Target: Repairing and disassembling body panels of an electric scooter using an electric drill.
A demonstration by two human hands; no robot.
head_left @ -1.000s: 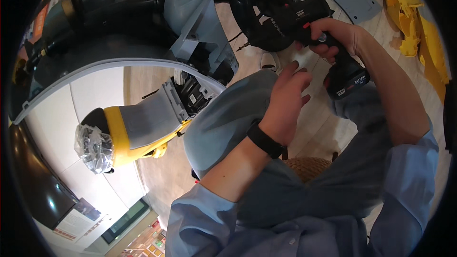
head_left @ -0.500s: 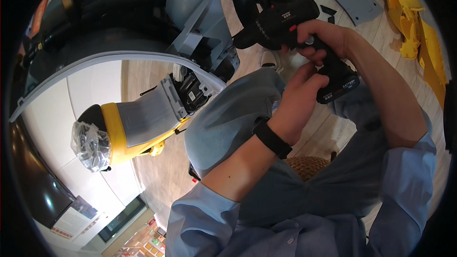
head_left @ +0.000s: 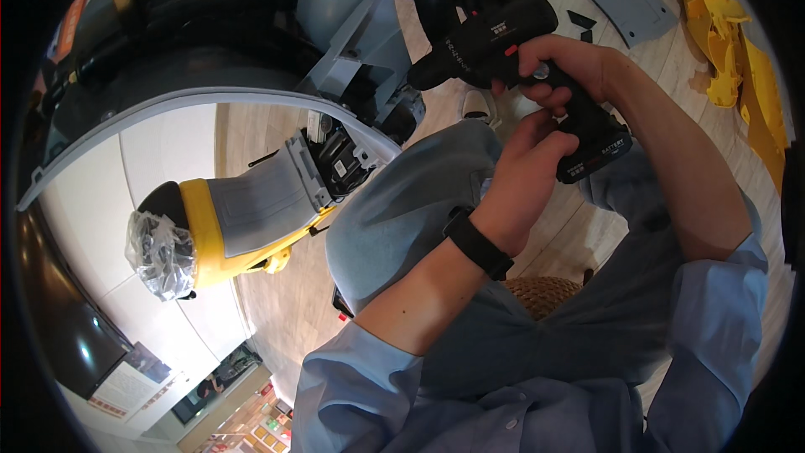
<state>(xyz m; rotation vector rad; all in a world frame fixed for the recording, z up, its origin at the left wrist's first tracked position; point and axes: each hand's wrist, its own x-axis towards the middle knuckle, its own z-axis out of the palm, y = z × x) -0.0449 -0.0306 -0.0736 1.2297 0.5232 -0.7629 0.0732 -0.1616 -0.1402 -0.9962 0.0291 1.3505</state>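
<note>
Vs 1 s ago, R hand (head_left: 574, 67) + cordless drill (head_left: 503, 33) have shifted left in view; drill nose (head_left: 429, 71), prev. well apart from grey plastic panel (head_left: 345, 29), now sits near its lower edge. L hand (head_left: 524, 172), then clear of drill w/ fingers spread, is now up at base of drill handle (head_left: 580, 109), fingers curled in. Small blk pcs. (head_left: 580, 19) on floor, prev. hidden, now show. Blurry shape (head_left: 216, 384) has appeared in dark opening, lower L.

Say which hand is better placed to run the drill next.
Right, likely: the right hand wraps the handle of the black drill, while the left hand is lower, by the battery; whether it touches is unclear.
</note>
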